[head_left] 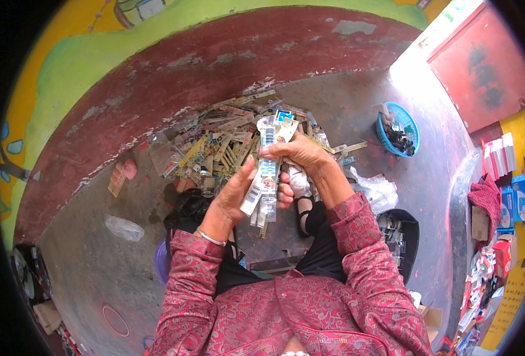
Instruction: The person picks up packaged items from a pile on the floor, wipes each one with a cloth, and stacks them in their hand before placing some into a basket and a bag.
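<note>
R grip (304, 153) near-closed, L grip (229, 193) prob. looser, on slim packs (268, 170)

The grey floor (87, 267) is covered at the frame's upper centre by a heap of flat strip packages (218, 142). A crumpled clear bag (124, 228) is seen at centre left, a pink ring (104, 314) at lower left. A blue basket (403, 113) is placed at upper right.
</note>
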`<control>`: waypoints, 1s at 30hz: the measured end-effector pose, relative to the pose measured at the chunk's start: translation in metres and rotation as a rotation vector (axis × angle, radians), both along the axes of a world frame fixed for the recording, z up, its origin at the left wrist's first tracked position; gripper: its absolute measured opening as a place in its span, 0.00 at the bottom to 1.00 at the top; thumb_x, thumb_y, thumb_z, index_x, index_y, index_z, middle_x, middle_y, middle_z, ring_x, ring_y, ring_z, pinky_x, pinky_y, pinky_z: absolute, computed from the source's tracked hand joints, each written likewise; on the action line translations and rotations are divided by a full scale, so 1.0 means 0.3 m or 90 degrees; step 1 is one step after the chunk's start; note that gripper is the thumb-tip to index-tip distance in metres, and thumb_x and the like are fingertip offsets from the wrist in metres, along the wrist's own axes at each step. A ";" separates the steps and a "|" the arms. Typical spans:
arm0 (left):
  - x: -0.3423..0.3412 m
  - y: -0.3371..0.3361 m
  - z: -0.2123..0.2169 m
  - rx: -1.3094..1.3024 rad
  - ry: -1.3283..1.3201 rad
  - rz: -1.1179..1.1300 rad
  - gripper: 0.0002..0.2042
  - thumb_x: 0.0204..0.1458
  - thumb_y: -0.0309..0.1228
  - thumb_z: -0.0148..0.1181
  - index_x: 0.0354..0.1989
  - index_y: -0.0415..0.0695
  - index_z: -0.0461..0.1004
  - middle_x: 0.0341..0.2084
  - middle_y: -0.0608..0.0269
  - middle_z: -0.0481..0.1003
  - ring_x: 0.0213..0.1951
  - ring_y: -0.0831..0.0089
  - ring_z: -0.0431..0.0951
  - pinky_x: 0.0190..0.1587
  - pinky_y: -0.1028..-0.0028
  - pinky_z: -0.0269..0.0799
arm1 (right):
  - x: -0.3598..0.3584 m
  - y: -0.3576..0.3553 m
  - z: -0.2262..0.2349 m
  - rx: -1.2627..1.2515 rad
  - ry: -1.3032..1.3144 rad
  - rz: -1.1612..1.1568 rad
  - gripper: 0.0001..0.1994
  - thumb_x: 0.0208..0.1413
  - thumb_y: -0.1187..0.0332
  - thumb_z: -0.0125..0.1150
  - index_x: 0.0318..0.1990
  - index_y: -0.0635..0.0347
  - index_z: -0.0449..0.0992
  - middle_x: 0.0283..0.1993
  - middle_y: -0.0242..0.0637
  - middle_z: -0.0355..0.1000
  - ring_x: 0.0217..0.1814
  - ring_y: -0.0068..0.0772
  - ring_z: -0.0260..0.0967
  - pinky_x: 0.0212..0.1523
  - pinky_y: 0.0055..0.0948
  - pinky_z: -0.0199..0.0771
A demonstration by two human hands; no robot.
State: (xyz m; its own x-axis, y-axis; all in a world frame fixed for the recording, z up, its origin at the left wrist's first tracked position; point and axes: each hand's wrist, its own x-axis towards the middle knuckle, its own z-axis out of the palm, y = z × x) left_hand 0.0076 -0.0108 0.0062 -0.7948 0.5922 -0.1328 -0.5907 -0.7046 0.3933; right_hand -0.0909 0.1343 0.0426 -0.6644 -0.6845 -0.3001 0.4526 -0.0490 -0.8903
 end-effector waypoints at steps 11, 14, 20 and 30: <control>0.007 0.050 0.045 -0.570 0.121 0.061 0.08 0.54 0.35 0.49 0.31 0.43 0.64 0.15 0.66 0.67 0.16 0.78 0.67 0.20 0.80 0.63 | 0.028 0.001 -0.026 -0.004 0.028 -0.141 0.14 0.37 0.65 0.67 0.31 0.62 0.74 0.28 0.35 0.70 0.31 0.24 0.65 0.33 0.29 0.67; -0.010 0.049 0.056 -0.668 0.176 0.020 0.10 0.53 0.37 0.50 0.29 0.43 0.63 0.14 0.66 0.66 0.16 0.78 0.66 0.19 0.80 0.61 | -0.019 0.035 -0.017 -0.105 -0.014 -0.130 0.14 0.33 0.70 0.69 0.30 0.61 0.73 0.28 0.35 0.71 0.31 0.26 0.67 0.33 0.27 0.66; -0.050 0.021 0.032 -0.116 0.109 0.192 0.12 0.54 0.36 0.51 0.38 0.40 0.63 0.14 0.74 0.57 0.15 0.85 0.57 0.20 0.82 0.52 | -0.080 0.112 0.024 -0.265 -0.026 -0.149 0.19 0.45 0.62 0.64 0.41 0.67 0.72 0.32 0.34 0.73 0.34 0.24 0.68 0.35 0.25 0.69; -0.024 -0.021 0.050 -0.414 0.146 0.153 0.07 0.52 0.31 0.52 0.35 0.45 0.62 0.13 0.78 0.51 0.14 0.85 0.51 0.18 0.81 0.47 | 0.073 0.075 0.020 0.051 0.253 0.008 0.29 0.27 0.45 0.68 0.24 0.70 0.77 0.25 0.46 0.74 0.28 0.36 0.73 0.29 0.31 0.72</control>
State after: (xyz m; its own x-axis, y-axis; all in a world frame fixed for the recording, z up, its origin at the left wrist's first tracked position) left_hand 0.0003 -0.0171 0.0212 -0.9429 0.2565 -0.2126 -0.3017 -0.3862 0.8717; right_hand -0.0690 0.1568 0.0486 -0.7305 -0.6788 -0.0745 0.0731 0.0306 -0.9969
